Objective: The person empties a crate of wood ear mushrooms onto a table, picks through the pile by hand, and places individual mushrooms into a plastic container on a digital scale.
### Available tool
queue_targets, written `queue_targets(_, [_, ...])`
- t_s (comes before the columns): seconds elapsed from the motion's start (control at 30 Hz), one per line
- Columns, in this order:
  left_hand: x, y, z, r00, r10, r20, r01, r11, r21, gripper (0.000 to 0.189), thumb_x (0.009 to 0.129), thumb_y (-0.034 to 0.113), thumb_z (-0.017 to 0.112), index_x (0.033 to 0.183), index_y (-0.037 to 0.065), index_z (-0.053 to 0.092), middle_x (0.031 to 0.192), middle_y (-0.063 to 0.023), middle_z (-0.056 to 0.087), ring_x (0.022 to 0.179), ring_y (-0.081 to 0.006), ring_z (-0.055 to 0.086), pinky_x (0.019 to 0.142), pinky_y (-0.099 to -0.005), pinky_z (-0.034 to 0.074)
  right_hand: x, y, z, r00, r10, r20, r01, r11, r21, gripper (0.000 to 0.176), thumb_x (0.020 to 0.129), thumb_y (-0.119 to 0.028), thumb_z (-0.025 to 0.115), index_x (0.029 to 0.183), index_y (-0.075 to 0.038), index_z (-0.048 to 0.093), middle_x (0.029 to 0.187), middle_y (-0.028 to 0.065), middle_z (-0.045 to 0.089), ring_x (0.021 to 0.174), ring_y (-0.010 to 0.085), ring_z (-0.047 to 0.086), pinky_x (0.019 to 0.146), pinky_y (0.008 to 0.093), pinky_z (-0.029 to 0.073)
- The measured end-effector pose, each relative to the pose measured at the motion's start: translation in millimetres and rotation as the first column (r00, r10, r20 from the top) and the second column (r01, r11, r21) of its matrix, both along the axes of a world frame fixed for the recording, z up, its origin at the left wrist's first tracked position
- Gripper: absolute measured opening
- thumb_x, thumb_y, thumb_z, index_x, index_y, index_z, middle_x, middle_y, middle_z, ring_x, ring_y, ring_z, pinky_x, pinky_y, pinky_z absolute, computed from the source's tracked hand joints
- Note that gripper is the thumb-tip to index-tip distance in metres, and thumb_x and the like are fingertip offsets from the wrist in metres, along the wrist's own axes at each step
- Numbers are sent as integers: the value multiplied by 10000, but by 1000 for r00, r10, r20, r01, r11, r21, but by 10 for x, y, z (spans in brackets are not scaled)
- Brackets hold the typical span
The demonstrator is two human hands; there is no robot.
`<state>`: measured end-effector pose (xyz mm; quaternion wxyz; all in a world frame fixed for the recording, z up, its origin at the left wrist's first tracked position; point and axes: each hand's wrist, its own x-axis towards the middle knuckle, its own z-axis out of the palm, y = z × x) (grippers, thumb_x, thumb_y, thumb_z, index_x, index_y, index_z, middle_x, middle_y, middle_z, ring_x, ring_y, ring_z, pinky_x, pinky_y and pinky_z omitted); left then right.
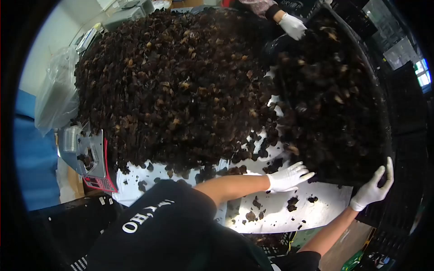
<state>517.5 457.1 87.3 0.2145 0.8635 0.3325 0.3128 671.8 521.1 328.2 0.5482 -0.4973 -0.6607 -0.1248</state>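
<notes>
Dark pieces (172, 86), crinkled and flecked with browner ones, lay in a broad heap over a white sheet (325, 203), and more of them filled a black crate (374, 81) on the right. A ragged strip of the sheet showed between heap and crate, with loose pieces strewn along it.

The left hand (289, 178), in a white glove, was at the near edge of the crate, its fingers stretched out, slightly parted and pointing right; nothing showed in its grasp. Whether its fingertips touched the crate or only the pieces, I could not tell. The right hand (371, 189), gloved alike, was at the crate's near right corner with thumb and fingers spread wide; whether it pressed against the wall could not be told either. On the sheet just below the crate, a few small clumps of pieces lay apart from one another.

Near the far end of the crate, a co-worker's hand (293, 27) in a white glove came out of a patterned sleeve (258, 7). Left of the heap, a red-edged scale (103, 183) bore a clear box (96, 153) with some pieces in it. Beyond it was a clear bag (56, 97), beside the heap, and blue cloth (36, 153) showed at the far left.
</notes>
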Motion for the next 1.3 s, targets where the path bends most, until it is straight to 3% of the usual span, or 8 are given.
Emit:
queue_targets(0.17, [-569, -709, -104, 998, 46, 46, -28, 943, -332, 649, 816, 136, 648, 1380, -38, 376, 1382, -233, 416, 1346, -388, 331, 1150, -482, 236, -27, -61, -574, 985, 58, 164, -83, 985, 148, 193, 875, 54, 613, 1065, 48, 582, 1098, 170, 651, 1003, 266, 624, 940, 363, 474])
queue_targets(0.43, [-1354, -1455, 65, 894, 75, -442, -191, 956, -224, 666, 873, 317, 613, 1451, 121, 346, 1434, -199, 379, 1258, -359, 441, 1114, -554, 238, -115, -96, -647, 999, -17, 29, 10, 975, 224, 475, 845, 4, 690, 1277, 19, 492, 1243, 143, 591, 1143, 257, 562, 1024, 361, 418])
queue_targets(0.5, [-1431, -1512, 93, 864, 81, -498, -235, 938, -256, 725, 865, 347, 623, 1469, 111, 298, 1427, -197, 394, 1205, -358, 471, 1111, -548, 239, -242, -270, -712, 991, -135, -26, 137, 986, 96, 775, 814, -66, 746, 1433, 8, 288, 1471, 195, 338, 1338, 302, 379, 1117, 410, 315])
queue_targets(0.6, [-1561, -1449, 159, 851, 175, -496, -308, 930, -200, 721, 870, 339, 618, 1467, 97, 293, 1419, -196, 408, 1222, -361, 453, 1083, -536, 282, -363, -768, -1319, 955, -243, -170, 195, 947, -256, 867, 851, -187, 713, 1487, 8, 158, 1535, 217, 196, 1410, 324, 254, 1161, 430, 212])
queue_targets(0.7, [-1646, -1417, 213, 893, 106, -438, -312, 848, -429, 701, 859, 325, 628, 1449, 90, 331, 1429, -180, 411, 1279, -355, 409, 1048, -499, 328, -465, -1429, -2210, 945, -288, -155, 136, 777, -615, 884, 871, -263, 678, 1504, -4, 117, 1561, 217, 130, 1448, 324, 149, 1183, 431, 119])
queue_targets(0.77, [-1682, -1476, 173, 885, 114, -452, -296, 886, -357, 696, 847, 325, 640, 1439, 103, 351, 1429, -171, 414, 1295, -359, 395, 1057, -504, 317, -654, -1762, -2406, 949, -251, -193, -15, 572, -820, 923, 847, -265, 701, 1509, -17, 107, 1563, 213, 125, 1454, 319, 120, 1185, 426, 102])
queue_targets(1.1, [-2451, -1227, 272, 694, 283, -662, -316, 946, 74, 537, 782, 383, 681, 1280, 242, 536, 1354, -47, 478, 1372, -376, 281, 1117, -614, 131, -1535, -1568, -2703, 948, 136, 288, 153, 598, -787, 1078, 662, -533, 778, 1471, -38, 265, 1397, 319, 337, 1300, 464, 290, 1073, 531, 270])
queue_targets(1.3, [-2999, -702, 365, 607, 246, -756, -235, 964, 124, 327, 785, 426, 677, 1043, 237, 606, 1365, -92, 496, 1305, -429, 370, 1089, -697, 66, -2026, -1108, -2625, 831, 346, 436, 302, 378, -875, 823, 666, -203, 747, 1313, 141, 372, 1350, 264, 382, 1136, 398, 423, 941, 478, 388])
